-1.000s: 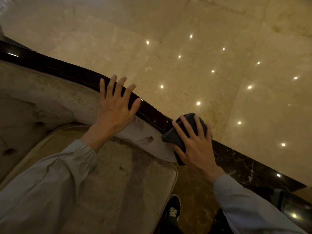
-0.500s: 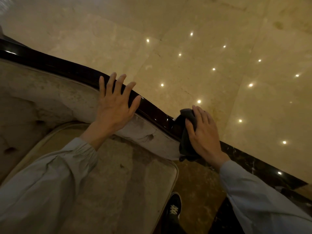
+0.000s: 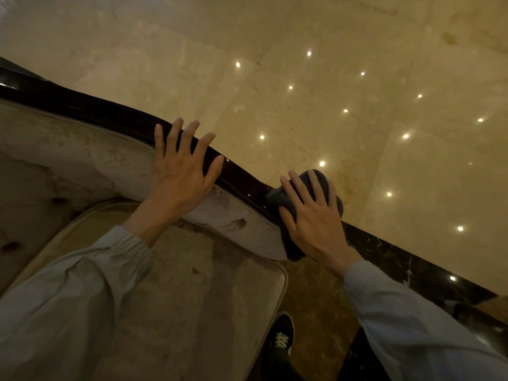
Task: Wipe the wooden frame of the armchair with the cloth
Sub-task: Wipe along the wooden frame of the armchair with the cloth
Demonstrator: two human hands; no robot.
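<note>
Head view, looking down over an armchair's top edge. The wooden frame (image 3: 242, 178), dark & glossy, runs as a rail from the upper left down toward centre right, w/ pale worn upholstery (image 3: 82, 152) just inside it and the seat cushion (image 3: 192, 298) below.

Left hand (image 3: 180, 171): flat, fingers spread wide, palm on the upholstered edge and fingertips lying across the rail near its middle. Holds nothing. Grey sleeve (image 3: 68, 292) comes in from the lower left.

Right hand (image 3: 310, 213): fingers spread, pressed palm-down on the cloth (image 3: 320, 178), a dark bunched rag. Cloth sits on the rail's right end, at the chair's outer corner, draped over the rail there; part of it pokes out beyond the fingertips and a flap hangs below the palm beside the upholstery's end. Hand is pressing rather than pinching; whether the thumb hooks under the cloth I can't tell.

Hands are apart, w/ a bare glossy stretch of rail between them.

Beyond the rail: polished beige marble floor (image 3: 357, 78) w/ small light reflections and a dark marble border strip (image 3: 412, 268) running off to the lower right. A dark shoe w/ white laces (image 3: 281, 336) shows at the bottom, beside the cushion's right corner.
</note>
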